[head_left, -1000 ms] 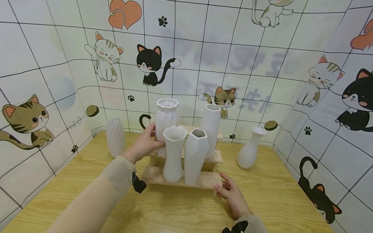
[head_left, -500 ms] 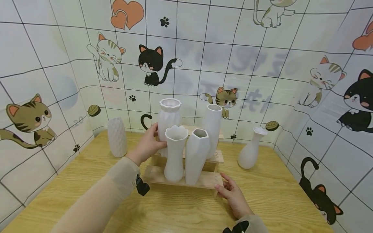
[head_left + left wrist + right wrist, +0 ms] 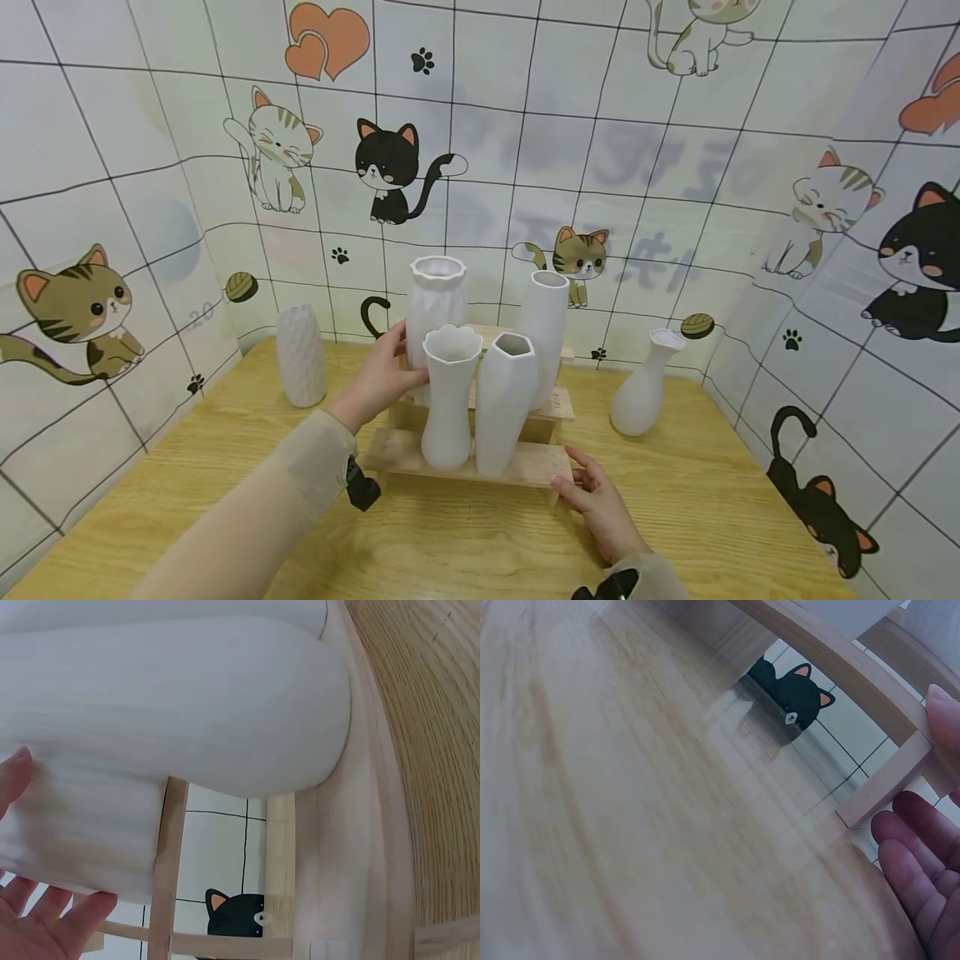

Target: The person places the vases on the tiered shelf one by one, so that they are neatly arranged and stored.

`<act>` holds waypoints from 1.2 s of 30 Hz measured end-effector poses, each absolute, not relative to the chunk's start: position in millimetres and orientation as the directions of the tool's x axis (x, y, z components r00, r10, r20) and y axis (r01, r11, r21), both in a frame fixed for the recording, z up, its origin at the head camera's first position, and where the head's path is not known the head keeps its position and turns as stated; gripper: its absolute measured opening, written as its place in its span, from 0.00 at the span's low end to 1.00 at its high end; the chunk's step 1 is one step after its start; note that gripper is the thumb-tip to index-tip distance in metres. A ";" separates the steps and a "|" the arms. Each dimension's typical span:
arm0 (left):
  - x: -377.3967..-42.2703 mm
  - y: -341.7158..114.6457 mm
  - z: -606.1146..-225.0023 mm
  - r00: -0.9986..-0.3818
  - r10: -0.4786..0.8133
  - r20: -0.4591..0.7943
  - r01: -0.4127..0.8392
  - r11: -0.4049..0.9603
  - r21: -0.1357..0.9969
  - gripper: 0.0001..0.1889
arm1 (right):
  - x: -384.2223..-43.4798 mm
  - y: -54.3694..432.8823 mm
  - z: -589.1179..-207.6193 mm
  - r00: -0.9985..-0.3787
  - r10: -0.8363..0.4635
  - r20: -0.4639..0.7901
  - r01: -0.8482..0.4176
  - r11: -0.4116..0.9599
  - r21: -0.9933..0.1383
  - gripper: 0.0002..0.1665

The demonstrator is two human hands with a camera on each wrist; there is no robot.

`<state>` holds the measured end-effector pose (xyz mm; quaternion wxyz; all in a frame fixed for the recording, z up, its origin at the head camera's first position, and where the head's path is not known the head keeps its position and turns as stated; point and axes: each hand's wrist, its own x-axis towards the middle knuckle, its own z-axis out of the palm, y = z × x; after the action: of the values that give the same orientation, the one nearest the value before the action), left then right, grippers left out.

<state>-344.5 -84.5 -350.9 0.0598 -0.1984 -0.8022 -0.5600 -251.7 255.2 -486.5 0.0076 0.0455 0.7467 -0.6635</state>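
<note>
White wall panels (image 3: 487, 58), ruled with dark lines into squares and printed with cartoon cats, paw prints and orange hearts, close in on three sides of a wood-grain table (image 3: 450, 546). On it sits a stepped wooden stand (image 3: 549, 460) carrying four white vases. At the rear left of the stand is a vase with a scalloped collar (image 3: 435, 307), and the person's left hand (image 3: 377, 377) grips it from the left side, thumb across its near face and fingers round the far side, as the left wrist view shows. Its base lies right by the edge of a wooden slat (whether the stand bears its full weight, I cannot tell). Just in front of it, on the lowest board, stands a waisted vase with a petal-like rim (image 3: 448, 400), and beside that leans a faceted vase (image 3: 504, 408), its top tilted to the right. A plain cylindrical vase (image 3: 546, 333) rises behind, on the middle step. Down at the right end of the lowest board, the right hand (image 3: 602, 507) holds the corner, thumb on top and fingers bent by the leg beneath. Off the stand, a textured vase (image 3: 301, 357) stands toward the left rear of the table, and a narrow-necked vase (image 3: 640, 396) leans on the right.
</note>
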 end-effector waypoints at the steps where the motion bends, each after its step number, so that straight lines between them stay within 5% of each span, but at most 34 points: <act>1: -344.4 -85.7 -351.4 -0.912 0.261 0.317 0.388 0.291 0.875 0.41 | -251.6 255.2 -486.6 -0.996 0.059 -0.072 0.079 0.116 -0.990 0.41; 12: -339.6 -107.2 -364.3 -0.942 0.249 0.226 0.290 0.261 0.921 0.55 | -251.6 255.0 -486.6 -0.996 0.056 -0.072 0.078 0.116 -0.990 0.41; 36: -320.2 -182.2 -385.5 -0.968 0.034 0.248 0.247 0.266 0.932 0.45 | -249.8 253.6 -484.2 -0.996 0.060 -0.067 0.074 0.114 -0.991 0.41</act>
<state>-320.2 -182.2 -385.5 0.0892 -0.0889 -0.7907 -0.5991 -249.8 253.6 -484.2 0.0053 0.0448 0.7463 -0.6641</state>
